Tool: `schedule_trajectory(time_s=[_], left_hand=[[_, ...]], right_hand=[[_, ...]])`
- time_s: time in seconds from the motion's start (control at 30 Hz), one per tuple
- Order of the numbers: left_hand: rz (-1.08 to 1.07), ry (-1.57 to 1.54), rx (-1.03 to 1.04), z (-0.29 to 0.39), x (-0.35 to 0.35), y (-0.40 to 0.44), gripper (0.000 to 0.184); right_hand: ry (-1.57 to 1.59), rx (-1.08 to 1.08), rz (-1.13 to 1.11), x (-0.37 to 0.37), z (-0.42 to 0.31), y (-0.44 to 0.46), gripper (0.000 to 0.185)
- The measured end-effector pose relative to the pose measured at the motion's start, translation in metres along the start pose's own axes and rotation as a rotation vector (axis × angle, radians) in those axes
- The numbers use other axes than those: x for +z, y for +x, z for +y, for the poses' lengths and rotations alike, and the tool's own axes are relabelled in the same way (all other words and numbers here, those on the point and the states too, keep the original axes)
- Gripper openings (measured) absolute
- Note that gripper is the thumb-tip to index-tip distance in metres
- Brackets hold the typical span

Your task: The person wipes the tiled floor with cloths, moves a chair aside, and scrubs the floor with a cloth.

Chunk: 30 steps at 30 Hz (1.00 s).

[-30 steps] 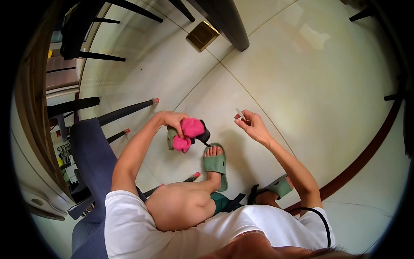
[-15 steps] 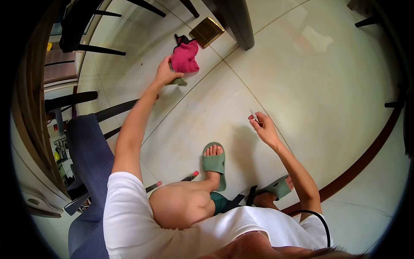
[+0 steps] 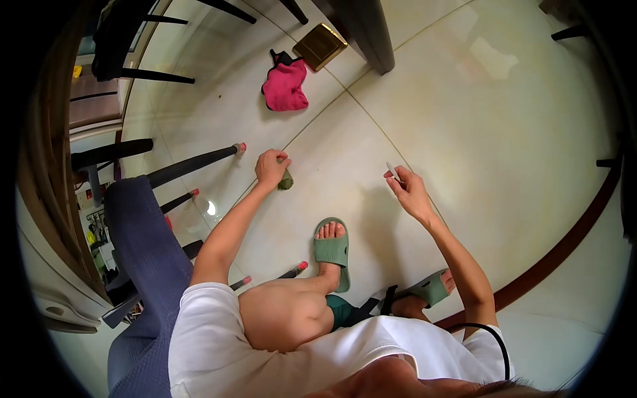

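Observation:
My left hand (image 3: pixel 272 169) is closed on a small olive-green cloth (image 3: pixel 285 180), held over the floor left of centre. Farther off, a pink cloth with black trim (image 3: pixel 286 87) lies on the tiles, touching or close beside a gold floor plate (image 3: pixel 320 46). On the right, my right hand (image 3: pixel 409 191) pinches a thin, whitish, flat object (image 3: pixel 393 172) between thumb and fingers; what it is I cannot make out.
A thick dark table leg (image 3: pixel 361 33) stands beside the gold plate. Dark chair legs (image 3: pixel 199 166) with red tips and a blue-grey chair (image 3: pixel 142 232) are at the left. My feet wear green slippers (image 3: pixel 331 251). A brown curved strip (image 3: pixel 554 255) crosses the right side.
The pink cloth has gone from my left hand to the floor by the gold plate. My left hand went out with the cloths and came back with only the green one. My right hand moved slightly right.

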State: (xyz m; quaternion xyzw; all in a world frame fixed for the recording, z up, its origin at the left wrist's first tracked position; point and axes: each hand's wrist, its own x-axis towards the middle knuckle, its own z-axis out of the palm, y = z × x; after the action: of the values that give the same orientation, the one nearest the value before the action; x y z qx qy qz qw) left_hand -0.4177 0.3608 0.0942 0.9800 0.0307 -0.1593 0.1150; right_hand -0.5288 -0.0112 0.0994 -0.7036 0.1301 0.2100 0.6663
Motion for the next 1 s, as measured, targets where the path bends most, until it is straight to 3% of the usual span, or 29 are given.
schedule_trajectory(time_s=[0.2,0.33,0.4,0.7,0.8,0.9,1.0], left_hand=[[-0.007,0.023,0.132,-0.012,0.02,-0.003,0.012],[-0.101,-0.402,0.089,-0.016,0.008,0.003,0.008],[-0.162,-0.609,0.031,-0.018,-0.005,0.007,0.011],[-0.296,-0.562,-0.063,-0.027,-0.022,0.011,0.032],[-0.413,0.087,-0.03,-0.043,-0.046,0.005,0.039],[-0.649,0.336,-0.029,-0.091,-0.052,-0.012,0.042],[-1.044,0.399,-0.231,-0.107,-0.054,-0.036,0.036]], right_hand=[[0.001,0.022,0.014,0.0,0.005,-0.004,0.015],[0.009,0.038,0.016,0.0,0.009,-0.01,0.015],[0.014,0.037,0.012,0.0,0.009,-0.009,0.015],[-0.023,-0.019,0.031,-0.003,0.002,-0.008,0.015],[-0.002,-0.004,0.033,-0.003,0.0,-0.011,0.015],[-0.001,-0.003,0.04,-0.005,0.002,-0.011,0.015],[0.007,0.018,0.036,-0.006,0.002,-0.012,0.014]])
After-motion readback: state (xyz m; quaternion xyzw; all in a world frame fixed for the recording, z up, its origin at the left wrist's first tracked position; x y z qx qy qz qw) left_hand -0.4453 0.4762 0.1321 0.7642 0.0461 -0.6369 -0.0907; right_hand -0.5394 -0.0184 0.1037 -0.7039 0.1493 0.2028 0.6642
